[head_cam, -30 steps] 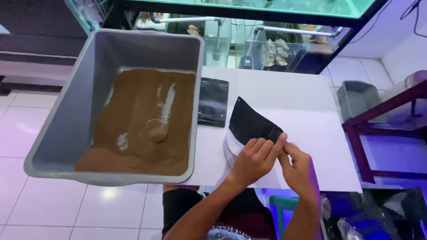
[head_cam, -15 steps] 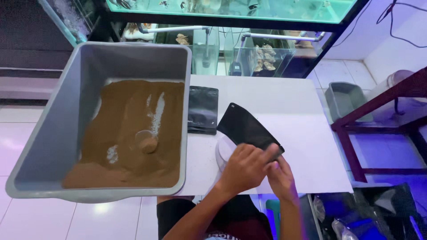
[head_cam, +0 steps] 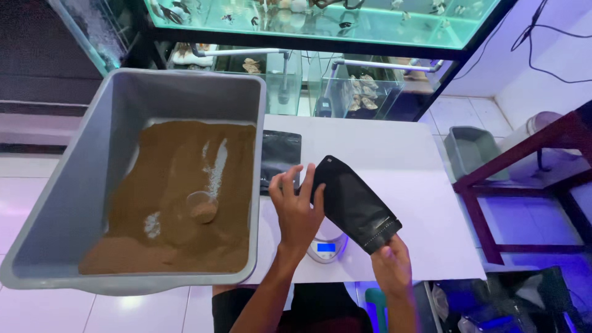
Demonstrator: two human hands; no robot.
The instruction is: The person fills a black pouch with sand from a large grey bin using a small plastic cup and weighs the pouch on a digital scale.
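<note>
A black flat pouch [head_cam: 354,203] is held tilted above a small white scale [head_cam: 327,248] on the white table [head_cam: 401,154]. My right hand [head_cam: 391,266] pinches the pouch's lower end. My left hand [head_cam: 296,209] is raised beside the pouch's left edge with its fingers spread and only the thumb against the pouch. To the left stands a large grey tub [head_cam: 92,160] of brown powder [head_cam: 179,203], with a small round scoop [head_cam: 200,206] lying half sunk in it.
A second black pouch [head_cam: 280,154] lies flat on the table behind my left hand. Glass fish tanks [head_cam: 320,18] stand behind the table. A small grey bin [head_cam: 472,148] sits on the tiled floor at the right, beside a dark red shelf frame [head_cam: 524,154].
The pouch has swung up and over the scale. My left hand has let go of its lower end and opened beside it, while my right hand keeps hold of the bottom.
</note>
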